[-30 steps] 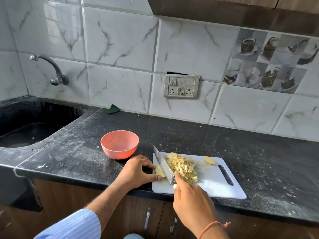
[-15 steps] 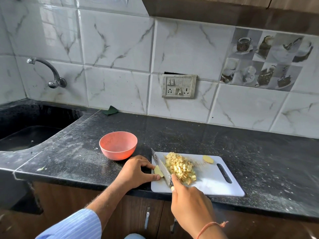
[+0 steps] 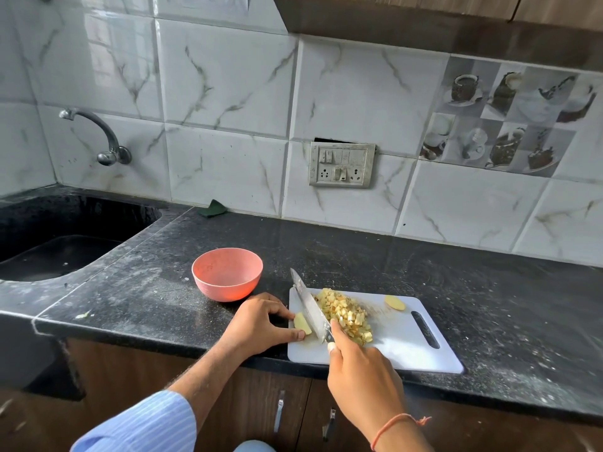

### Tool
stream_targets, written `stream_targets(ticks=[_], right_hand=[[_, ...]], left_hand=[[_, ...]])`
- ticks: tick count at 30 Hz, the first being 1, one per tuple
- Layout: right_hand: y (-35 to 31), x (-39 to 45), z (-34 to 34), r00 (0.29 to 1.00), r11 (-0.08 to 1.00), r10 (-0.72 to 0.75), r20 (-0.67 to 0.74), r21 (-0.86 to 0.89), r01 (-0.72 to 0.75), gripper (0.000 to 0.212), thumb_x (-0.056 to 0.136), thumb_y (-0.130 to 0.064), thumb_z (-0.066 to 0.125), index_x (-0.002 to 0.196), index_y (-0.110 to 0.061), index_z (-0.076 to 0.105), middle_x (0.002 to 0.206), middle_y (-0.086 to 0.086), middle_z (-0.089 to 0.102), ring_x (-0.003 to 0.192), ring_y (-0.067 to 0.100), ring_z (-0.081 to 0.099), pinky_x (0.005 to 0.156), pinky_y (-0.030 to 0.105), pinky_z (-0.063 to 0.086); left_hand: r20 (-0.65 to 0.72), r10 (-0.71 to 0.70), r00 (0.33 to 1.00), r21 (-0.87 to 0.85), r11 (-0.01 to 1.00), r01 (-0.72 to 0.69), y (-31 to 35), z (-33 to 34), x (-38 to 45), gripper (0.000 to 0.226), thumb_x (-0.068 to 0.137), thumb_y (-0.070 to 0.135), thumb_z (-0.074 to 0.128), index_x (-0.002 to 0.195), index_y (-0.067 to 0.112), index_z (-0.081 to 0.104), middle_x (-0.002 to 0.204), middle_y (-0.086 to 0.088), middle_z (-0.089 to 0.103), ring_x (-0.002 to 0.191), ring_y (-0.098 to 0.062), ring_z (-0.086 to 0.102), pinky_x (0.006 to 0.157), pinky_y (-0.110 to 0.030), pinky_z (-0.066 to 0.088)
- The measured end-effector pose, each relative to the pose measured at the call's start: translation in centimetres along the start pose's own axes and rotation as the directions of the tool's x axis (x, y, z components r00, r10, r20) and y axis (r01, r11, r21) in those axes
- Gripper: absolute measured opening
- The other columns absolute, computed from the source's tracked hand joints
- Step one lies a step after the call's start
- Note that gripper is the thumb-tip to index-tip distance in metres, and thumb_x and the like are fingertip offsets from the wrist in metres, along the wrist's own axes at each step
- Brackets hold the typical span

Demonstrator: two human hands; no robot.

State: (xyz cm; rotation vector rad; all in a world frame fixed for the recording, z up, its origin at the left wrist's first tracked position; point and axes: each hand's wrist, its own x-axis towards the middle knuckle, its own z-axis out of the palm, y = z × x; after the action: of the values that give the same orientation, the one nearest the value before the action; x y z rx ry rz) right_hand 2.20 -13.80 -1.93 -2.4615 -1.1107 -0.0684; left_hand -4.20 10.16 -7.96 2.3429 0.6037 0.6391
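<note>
A white cutting board (image 3: 404, 350) lies at the front edge of the black counter. On it sits a heap of small yellow diced pieces (image 3: 346, 313). My right hand (image 3: 362, 373) grips the handle of a knife (image 3: 310, 305), whose blade lies along the left side of the heap. My left hand (image 3: 257, 324) holds a yellow slice (image 3: 301, 322) at the board's left edge, thumb and fingertips curled round it. Another slice (image 3: 394, 302) lies alone near the board's far edge.
An empty pink bowl (image 3: 227, 274) stands on the counter (image 3: 489, 288) just left of the board. A black sink (image 3: 58, 243) with a wall tap (image 3: 98, 135) is at far left. A green scrub pad (image 3: 213, 209) leans at the tiled wall below a switch plate (image 3: 342, 164).
Both hands, the knife and the slice stay almost where they were on the board. The camera has shifted slightly.
</note>
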Motion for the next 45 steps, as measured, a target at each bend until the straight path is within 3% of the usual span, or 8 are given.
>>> stream_targets(ticks=[3,7,13,22,28,35,40,45], right_hand=[[-0.2,-0.3,-0.3,0.999,1.000,-0.024,0.028,0.004,0.023,0.054,0.111,-0.040,0.034,0.164,-0.038,0.024,0.105,-0.007,0.073,0.085,0.011,0.063,0.067,0.025,0.045],[-0.6,-0.1,0.1,0.998,0.997,-0.036,0.060,-0.064,0.040,0.055,0.110,-0.039,0.034,0.164,-0.037,0.023,0.103,-0.005,0.072,0.092,0.015,0.068,0.077,0.033,0.057],[-2.1,1.6,1.5,0.997,0.985,-0.019,0.078,-0.172,0.032,0.060,0.109,-0.029,0.037,0.165,-0.036,0.019,0.109,0.004,0.072,0.099,0.026,0.069,0.080,0.039,0.057],[-0.3,-0.7,0.7,0.999,0.996,0.007,0.053,-0.090,-0.002,0.057,0.111,-0.042,0.033,0.165,-0.040,0.016,0.098,-0.006,0.074,0.087,0.011,0.069,0.075,0.030,0.059],[-0.3,0.1,0.3,0.999,0.999,0.026,0.044,-0.036,-0.024,0.055,0.110,-0.041,0.036,0.164,-0.039,0.026,0.103,-0.005,0.075,0.093,0.014,0.068,0.077,0.031,0.057],[-0.3,-0.8,-0.3,0.999,1.000,0.011,0.045,-0.002,-0.011,0.053,0.111,-0.044,0.033,0.163,-0.043,0.024,0.111,-0.010,0.073,0.095,0.010,0.067,0.071,0.025,0.048],[-1.3,-0.1,0.5,0.996,0.994,-0.018,0.091,-0.109,0.028,0.057,0.109,-0.038,0.034,0.164,-0.038,0.020,0.104,-0.002,0.074,0.095,0.021,0.070,0.080,0.038,0.058],[-2.4,1.4,1.7,0.995,0.980,-0.018,0.099,-0.197,0.037,0.059,0.109,-0.028,0.036,0.165,-0.033,0.019,0.110,0.006,0.073,0.100,0.029,0.070,0.077,0.039,0.053]], left_hand=[[-0.001,-0.005,1.000,-0.001,1.000,0.005,0.1,0.0,0.0,0.055,0.056,0.074,0.091,0.095,0.036,0.084,0.104,0.022,0.065,0.097,0.003,0.062,0.081,-0.011,0.047],[-0.003,-0.012,1.000,-0.006,1.000,0.012,0.2,0.0,0.0,0.054,0.056,0.072,0.093,0.096,0.036,0.084,0.105,0.022,0.064,0.097,0.004,0.062,0.079,-0.008,0.045],[-0.005,-0.009,1.000,-0.006,1.000,0.008,0.4,-0.1,-0.2,0.052,0.058,0.069,0.094,0.097,0.036,0.084,0.103,0.021,0.065,0.097,0.003,0.062,0.082,-0.011,0.048],[0.004,0.006,1.000,0.003,1.000,-0.006,0.1,0.0,0.1,0.054,0.058,0.073,0.091,0.097,0.037,0.084,0.105,0.023,0.065,0.096,0.004,0.062,0.081,-0.011,0.048],[0.016,0.009,1.000,-0.015,1.000,-0.009,-0.1,-0.2,0.0,0.051,0.060,0.070,0.092,0.098,0.037,0.084,0.105,0.022,0.066,0.098,0.006,0.062,0.079,-0.008,0.047],[0.005,0.003,1.000,-0.030,1.000,-0.002,-0.1,-0.2,0.0,0.042,0.060,0.066,0.094,0.091,0.039,0.085,0.102,0.021,0.067,0.094,0.005,0.064,0.078,-0.010,0.049],[0.004,0.002,1.000,-0.037,0.999,-0.002,0.0,-0.2,0.0,0.038,0.061,0.063,0.095,0.089,0.039,0.085,0.101,0.020,0.067,0.096,0.006,0.063,0.078,-0.009,0.047],[-0.002,0.002,1.000,-0.034,0.999,-0.002,0.0,-0.2,-0.1,0.038,0.061,0.062,0.096,0.089,0.039,0.085,0.101,0.021,0.068,0.096,0.008,0.063,0.077,-0.007,0.047]])
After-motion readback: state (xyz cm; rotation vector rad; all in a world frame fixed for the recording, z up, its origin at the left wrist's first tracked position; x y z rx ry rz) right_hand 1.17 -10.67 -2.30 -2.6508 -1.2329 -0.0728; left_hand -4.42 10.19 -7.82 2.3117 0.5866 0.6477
